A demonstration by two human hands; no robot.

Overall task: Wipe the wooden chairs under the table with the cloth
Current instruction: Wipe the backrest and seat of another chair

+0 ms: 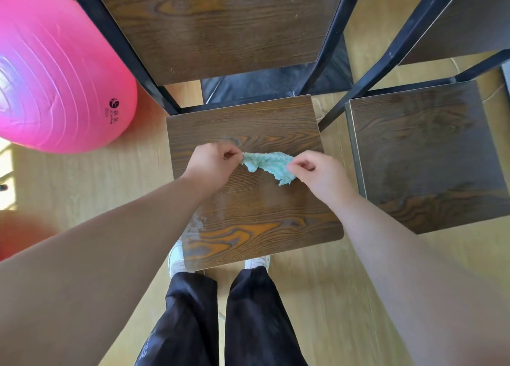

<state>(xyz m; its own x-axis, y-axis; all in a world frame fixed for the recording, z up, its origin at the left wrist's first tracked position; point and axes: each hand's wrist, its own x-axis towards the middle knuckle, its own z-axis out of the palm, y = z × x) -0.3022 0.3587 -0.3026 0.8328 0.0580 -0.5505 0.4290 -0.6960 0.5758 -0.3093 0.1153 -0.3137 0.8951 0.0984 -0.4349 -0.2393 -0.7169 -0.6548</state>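
A small light-green fluffy cloth (269,165) hangs stretched between my two hands above the seat of a dark wooden chair (248,211). My left hand (212,163) pinches the cloth's left end. Its right end is pinched by my right hand (317,172). This chair stands right in front of my legs, and its wooden backrest (215,26) rises in a black metal frame. A second wooden chair (425,156) of the same kind stands to the right. Whitish smears show near the left front edge of the first seat.
A big pink exercise ball (55,70) lies on the light wood floor (88,189) to the left of the chair. A black bag or sheet (276,81) shows on the floor behind the seat. My dark trousers and white shoes are below the seat's front edge.
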